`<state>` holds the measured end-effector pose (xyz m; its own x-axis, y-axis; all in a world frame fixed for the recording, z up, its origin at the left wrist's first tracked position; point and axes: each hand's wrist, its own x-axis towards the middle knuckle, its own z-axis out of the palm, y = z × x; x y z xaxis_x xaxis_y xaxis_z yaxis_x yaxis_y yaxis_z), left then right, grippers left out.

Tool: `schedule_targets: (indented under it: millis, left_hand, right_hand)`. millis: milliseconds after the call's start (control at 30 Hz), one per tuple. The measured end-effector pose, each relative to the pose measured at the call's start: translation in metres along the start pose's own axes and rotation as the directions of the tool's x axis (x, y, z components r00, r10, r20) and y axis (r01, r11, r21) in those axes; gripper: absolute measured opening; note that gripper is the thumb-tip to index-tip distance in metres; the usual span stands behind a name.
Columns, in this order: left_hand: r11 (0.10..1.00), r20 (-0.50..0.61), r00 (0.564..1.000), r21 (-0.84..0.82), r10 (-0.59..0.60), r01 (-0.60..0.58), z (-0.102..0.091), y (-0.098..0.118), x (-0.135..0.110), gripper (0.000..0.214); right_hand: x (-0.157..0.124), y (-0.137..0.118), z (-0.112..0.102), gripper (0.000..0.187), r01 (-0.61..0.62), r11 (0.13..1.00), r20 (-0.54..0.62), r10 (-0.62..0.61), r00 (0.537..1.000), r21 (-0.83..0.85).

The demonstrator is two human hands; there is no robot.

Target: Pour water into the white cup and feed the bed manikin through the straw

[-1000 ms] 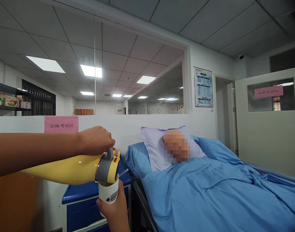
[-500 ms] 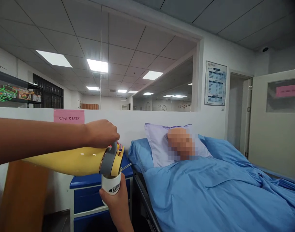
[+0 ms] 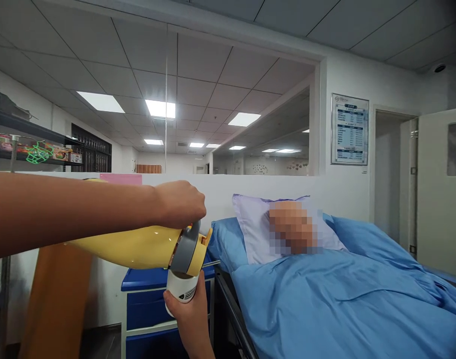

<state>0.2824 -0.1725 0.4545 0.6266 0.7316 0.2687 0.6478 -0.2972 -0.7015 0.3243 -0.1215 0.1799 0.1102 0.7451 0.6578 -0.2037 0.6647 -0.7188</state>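
My left hand (image 3: 181, 203) comes in from the left edge, its fingers closed round the grey handle of a yellow thermos jug (image 3: 134, 247). The jug lies tilted almost level, its grey and yellow neck over the mouth of a white paper cup (image 3: 181, 289). Below it, my right hand (image 3: 190, 314) is wrapped round that cup, which has a dark printed mark. A thin metal stem (image 3: 214, 263), perhaps a spoon handle, sticks out to the right by the rim. No liquid is visible; the jug's neck hides much of the cup's opening.
A blue-topped bedside cabinet (image 3: 138, 279) stands behind the cup. To the right, a bed with a blue quilt (image 3: 325, 299) and a white pillow (image 3: 246, 214) bears a blurred head shape (image 3: 291, 227). The dark bed rail (image 3: 231, 309) runs beside the cabinet. A brown board (image 3: 59, 299) leans at left.
The view has swung slightly left, so everything sits further right in the picture. The jug remains tilted over the cup, and both hands keep their hold.
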Motion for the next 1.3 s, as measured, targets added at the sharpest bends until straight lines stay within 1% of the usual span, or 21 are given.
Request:
schedule_targets:
  millis: [67,100,133,233,333,400,567,667,733,800,933,1100,1200,1300]
  left_hand:
    - [0.978,0.078,0.987,0.146,0.141,-0.151,-0.004,0.001,0.002,0.004]
    - [0.962,0.103,0.979,0.192,0.177,-0.194,-0.006,0.001,0.003,0.005]
    - [0.957,0.109,0.977,0.207,0.185,-0.204,-0.007,0.001,0.004,0.005]
    - [0.952,0.093,0.977,0.224,0.194,-0.210,-0.008,0.001,0.007,0.004]
    - [0.950,0.120,0.974,0.226,0.191,-0.214,-0.008,0.001,0.008,0.005]
    - [0.949,0.127,0.973,0.227,0.193,-0.218,-0.007,0.002,0.008,0.006]
    - [0.942,0.095,0.971,0.238,0.218,-0.235,-0.006,0.003,0.010,0.004]
    - [0.941,0.111,0.970,0.242,0.217,-0.238,-0.006,0.003,0.013,0.003]
    - [0.940,0.123,0.969,0.245,0.213,-0.237,-0.007,0.003,0.014,0.003]
    - [0.939,0.138,0.968,0.249,0.209,-0.238,-0.008,0.004,0.015,0.003]
    - [0.940,0.169,0.965,0.246,0.199,-0.237,-0.008,0.005,0.014,0.003]
    - [0.942,0.176,0.963,0.232,0.205,-0.243,-0.003,0.002,0.014,0.004]
    - [0.935,0.196,0.956,0.239,0.217,-0.261,0.000,0.002,0.012,0.008]
    - [0.935,0.217,0.952,0.234,0.218,-0.267,0.005,0.003,0.010,0.009]
  right_hand:
    - [0.000,-0.002,0.000,0.048,0.016,1.000,-0.012,-0.016,1.000,0.013]
    - [0.001,-0.003,0.000,0.047,0.018,1.000,-0.016,-0.018,1.000,0.020]
    - [0.001,-0.004,0.001,0.047,0.015,1.000,-0.017,-0.015,1.000,0.025]
    - [0.000,-0.006,0.003,0.049,-0.011,1.000,-0.013,0.011,1.000,0.004]
    - [0.000,-0.007,0.006,0.053,-0.050,0.997,-0.026,0.048,0.999,-0.062]
    - [-0.001,-0.007,0.006,0.056,-0.075,0.995,-0.042,0.072,0.997,-0.070]
    - [-0.001,-0.008,0.003,0.062,-0.098,0.995,-0.039,0.098,0.994,-0.003]
    - [-0.001,-0.008,0.003,0.058,-0.092,0.996,-0.028,0.092,0.995,0.009]
    - [-0.001,-0.007,0.006,0.056,-0.083,0.996,-0.042,0.084,0.996,0.023]
    - [-0.002,-0.006,0.010,0.057,-0.078,0.996,-0.058,0.080,0.995,0.040]
    - [-0.003,-0.005,0.015,0.058,-0.091,0.993,-0.050,0.094,0.994,0.075]
    - [-0.004,-0.003,0.018,0.057,-0.128,0.982,-0.021,0.132,0.991,0.140]
    - [-0.008,-0.001,0.021,0.063,-0.152,0.976,-0.009,0.155,0.988,0.157]
    - [-0.012,0.000,0.023,0.069,-0.214,0.956,0.031,0.212,0.977,0.200]
